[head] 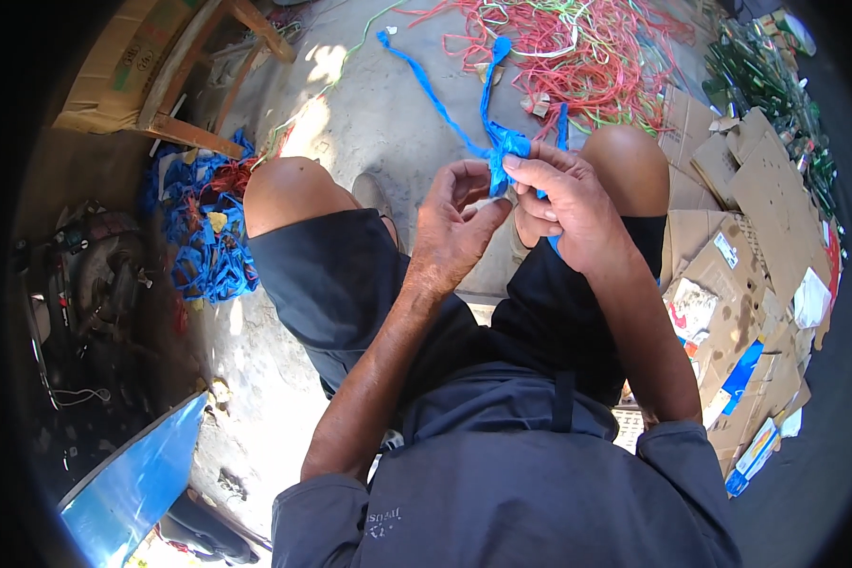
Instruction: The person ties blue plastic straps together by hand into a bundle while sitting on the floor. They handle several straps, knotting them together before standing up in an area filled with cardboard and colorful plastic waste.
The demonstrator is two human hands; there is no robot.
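Between my knees a blue plastic strip is bunched up, with long tails that trail forward over the concrete floor. My right hand grips the bunch between thumb and fingers. Just left of it, my left hand has its thumb and fingers curved around the lower end of the bunch; whether they pinch it cannot be told. More of the blue strip shows beneath and beyond my right hand.
Tangled red and green plastic strapping lies ahead. Flattened cardboard and green glass bottles fill the right side. On the left are a heap of blue strips, a wooden frame and a blue panel.
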